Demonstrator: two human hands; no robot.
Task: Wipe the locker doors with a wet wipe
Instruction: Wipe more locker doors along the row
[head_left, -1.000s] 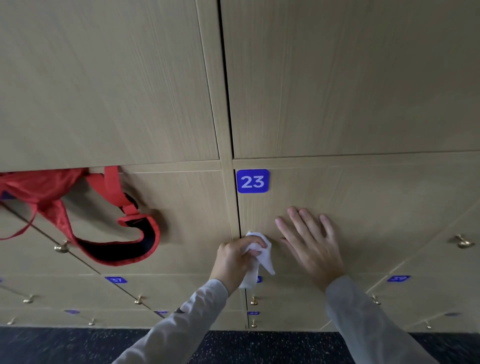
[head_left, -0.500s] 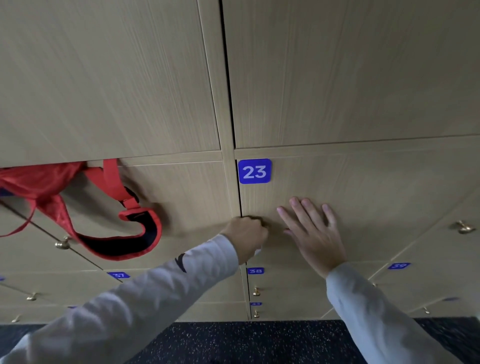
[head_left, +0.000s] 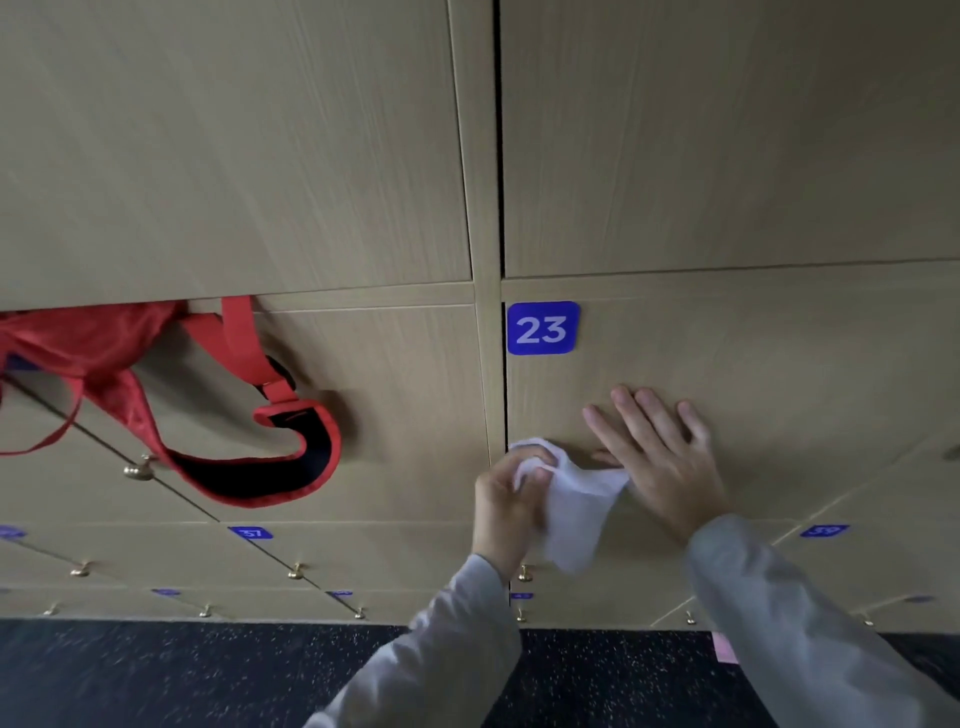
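Light wood locker door 23 (head_left: 753, 364) carries a blue number plate (head_left: 542, 328) at its upper left corner. My left hand (head_left: 506, 501) grips a crumpled white wet wipe (head_left: 574, 506) at the door's left edge, below the plate; part of the wipe hangs loose below my fingers. My right hand (head_left: 657, 457) lies flat on the same door, fingers spread, just right of the wipe and touching its edge. Both arms wear grey sleeves.
A red bag with black-lined straps (head_left: 218, 415) hangs out of the locker to the left. Lower rows of doors have small brass knobs (head_left: 139, 469) and blue number plates (head_left: 252, 532). A dark speckled floor (head_left: 208, 675) runs along the bottom.
My left hand dropped down from the door's edge and the wipe, hidden in the fist half a second ago, now hangs open. The right hand stayed flat on door 23.
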